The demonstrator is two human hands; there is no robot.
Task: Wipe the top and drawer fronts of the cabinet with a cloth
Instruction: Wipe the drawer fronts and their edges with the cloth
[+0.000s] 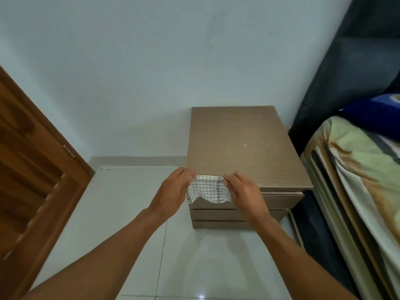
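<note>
A low brown cabinet (242, 144) stands against the wall, its flat top bare and its drawer fronts (279, 201) stacked below the front edge. A white cloth with a dark grid pattern (208, 189) is stretched between my two hands in front of the top's near left edge, hanging over the upper drawer front. My left hand (173, 189) pinches the cloth's left end. My right hand (243, 191) pinches its right end. The lower drawer fronts are partly hidden by my right forearm.
A bed with a patterned sheet (355, 169) and a blue pillow (376, 113) stands close to the cabinet's right side. A brown wooden door (32, 169) is open at the left. Pale floor tiles (129, 213) lie in front and to the left of the cabinet.
</note>
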